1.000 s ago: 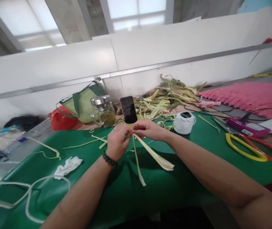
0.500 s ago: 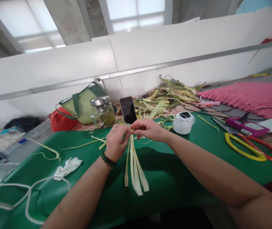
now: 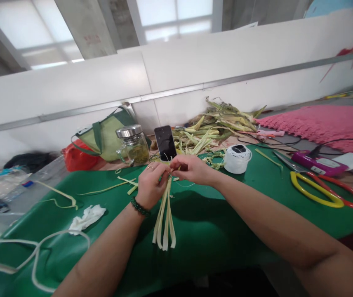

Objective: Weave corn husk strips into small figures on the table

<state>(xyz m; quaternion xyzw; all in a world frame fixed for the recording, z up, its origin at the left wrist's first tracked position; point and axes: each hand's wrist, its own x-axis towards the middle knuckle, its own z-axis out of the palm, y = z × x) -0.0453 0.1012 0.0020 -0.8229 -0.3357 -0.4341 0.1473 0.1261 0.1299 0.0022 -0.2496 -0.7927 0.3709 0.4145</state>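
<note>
Pale corn husk strips [image 3: 165,222] hang in a narrow bundle below my hands, their loose ends fanned out above the green mat [image 3: 220,239]. My left hand [image 3: 153,183] is closed around the top of the bundle. Fingertips of my right hand [image 3: 191,168] are pinched together right beside it, on a thin white thread [image 3: 167,159] that loops up from the same spot. Both hands touch or nearly touch each other, and my fingers hide the bundle's upper end.
A smartphone [image 3: 165,142] leans upright behind my hands, beside a lidded glass jar [image 3: 133,146]. To the right are a thread spool [image 3: 237,160] and large scissors [image 3: 317,189]. A husk pile [image 3: 222,119] lies at the back. Crumpled tissue [image 3: 88,218] rests on the left.
The hanging husk strips have swung left and drawn closer together. A loop of thread now shows above my fingertips. My hands have stayed in nearly the same place.
</note>
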